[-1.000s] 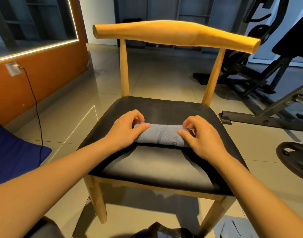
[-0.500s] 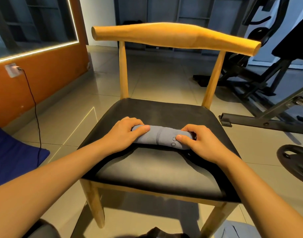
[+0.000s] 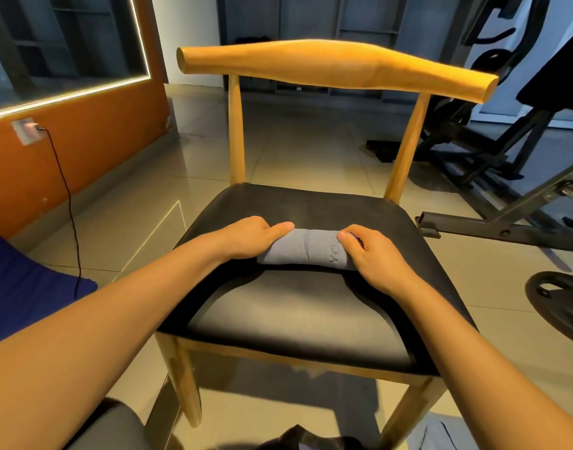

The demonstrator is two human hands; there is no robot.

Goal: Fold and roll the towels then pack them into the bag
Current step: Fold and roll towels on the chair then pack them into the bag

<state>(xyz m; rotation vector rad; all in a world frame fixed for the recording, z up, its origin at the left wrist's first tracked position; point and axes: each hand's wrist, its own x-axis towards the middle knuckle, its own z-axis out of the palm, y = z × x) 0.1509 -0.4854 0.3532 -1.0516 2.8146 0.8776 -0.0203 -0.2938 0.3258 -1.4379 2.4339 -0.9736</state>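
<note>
Chair (image 3: 337,64) before you, black seat (image 3: 295,319), glossy tiled floor (image 3: 295,147), orange wall (image 3: 84,151) on your left, light-edged glass (image 3: 67,43), socket (image 3: 24,129) with cable (image 3: 69,203), gym frame (image 3: 506,151) and weight plate (image 3: 561,303) on your right.

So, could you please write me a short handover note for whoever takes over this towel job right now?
Left hand: grips the left end of the grey-blue rolled towel, thumb lying on top.
Right hand: grips the right end, thumb on top.
Towel: lies crosswise on the black padded seat of the wooden chair.
Done: this towel looks fully rolled.
Left: pack it into the bag. A dark item at the bottom edge may be the bag; too cut off to tell. A pale grey cloth on the floor at lower right may be another towel to fold.
</note>
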